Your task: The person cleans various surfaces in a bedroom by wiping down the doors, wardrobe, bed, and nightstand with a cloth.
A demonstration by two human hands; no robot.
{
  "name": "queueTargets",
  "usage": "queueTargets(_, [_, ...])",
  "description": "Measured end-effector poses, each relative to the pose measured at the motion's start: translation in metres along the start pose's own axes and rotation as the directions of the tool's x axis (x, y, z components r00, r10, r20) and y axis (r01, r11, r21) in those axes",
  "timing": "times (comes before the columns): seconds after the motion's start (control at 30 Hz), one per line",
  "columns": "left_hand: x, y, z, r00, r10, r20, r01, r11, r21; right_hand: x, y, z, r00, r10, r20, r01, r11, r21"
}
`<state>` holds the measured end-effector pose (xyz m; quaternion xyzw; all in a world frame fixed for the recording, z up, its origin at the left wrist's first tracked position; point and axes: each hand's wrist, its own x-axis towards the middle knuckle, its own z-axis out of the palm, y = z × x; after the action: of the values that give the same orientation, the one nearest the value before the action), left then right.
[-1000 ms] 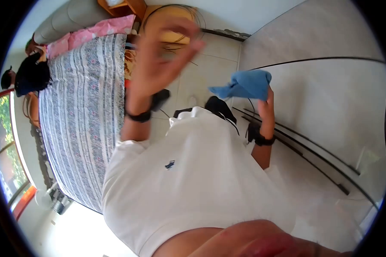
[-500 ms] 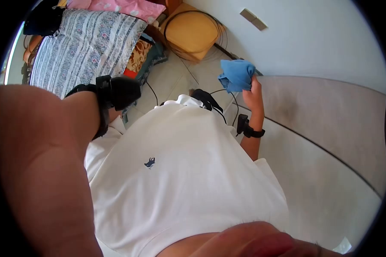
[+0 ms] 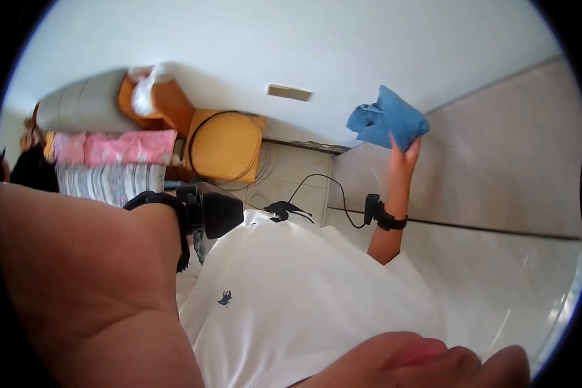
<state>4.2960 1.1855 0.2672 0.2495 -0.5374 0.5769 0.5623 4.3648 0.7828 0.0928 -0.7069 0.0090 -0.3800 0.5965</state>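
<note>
Clasping a crumpled blue cloth (image 3: 398, 119) between thumb and fingers, the right hand (image 3: 409, 154) is holding it up in front of the grey panel (image 3: 485, 149) and pale wall (image 3: 343, 55); whether the cloth is touching either, I cannot tell. The left hand (image 3: 100, 284) is looming close to the camera with its fingers out of sight, so how far open it is, or whether it is gripping anything, I cannot tell. Both wrists are wearing black straps (image 3: 392, 222). Beyond, a dark cable coil (image 3: 191, 147) is resting on a yellowish box (image 3: 226, 145).
</note>
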Motion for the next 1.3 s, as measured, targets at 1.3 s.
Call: queueTargets(1.3, [-0.094,-0.189,0.14,0.816,-0.564,-0.13,0.29,0.593,-0.751,-0.082,-0.266,-0.216,0.989,-0.117,-0.093,-0.149,-0.734,-0.663])
